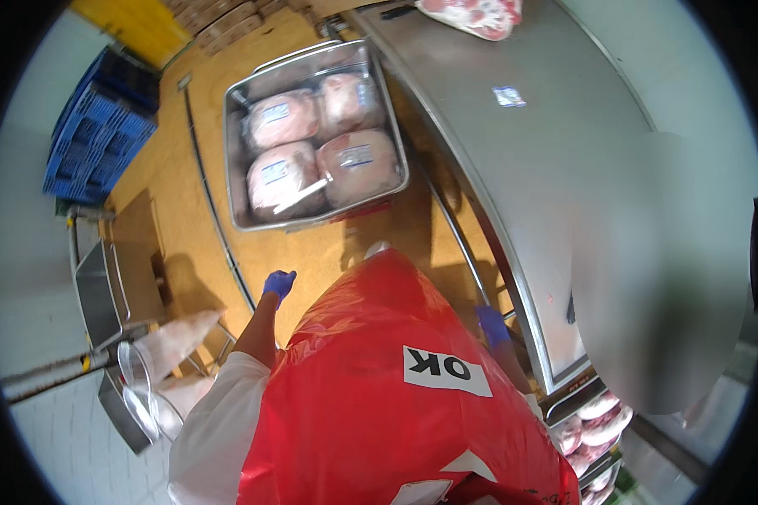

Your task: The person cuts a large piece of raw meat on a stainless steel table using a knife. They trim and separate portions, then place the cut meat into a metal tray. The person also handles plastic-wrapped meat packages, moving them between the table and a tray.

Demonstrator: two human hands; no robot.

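My left hand (280,284), in a blue-purple glove, hangs over the floor left of my red apron (370,387). Its fingers look curled in, with nothing seen in them. On my other side, my right hand (493,323), gloved alike, is low beside the steel table (455,143); its fingers are too blurred to read. Ahead of me stands a deep steel meat bin (235,168), nearer to my left hand. Inside lie several large pieces of pale pink meat (358,164), wrapped in clear plastic with white-and-blue labels. Neither hand touches the bin.
A meat cut (480,17) and a small label packet (508,97) lie on the table. Blue pallets (101,139) are stacked at left, near clear plastic bags on hoops (132,364). More meat (594,433) fills a rack at lower right. A large patch at right is blurred.
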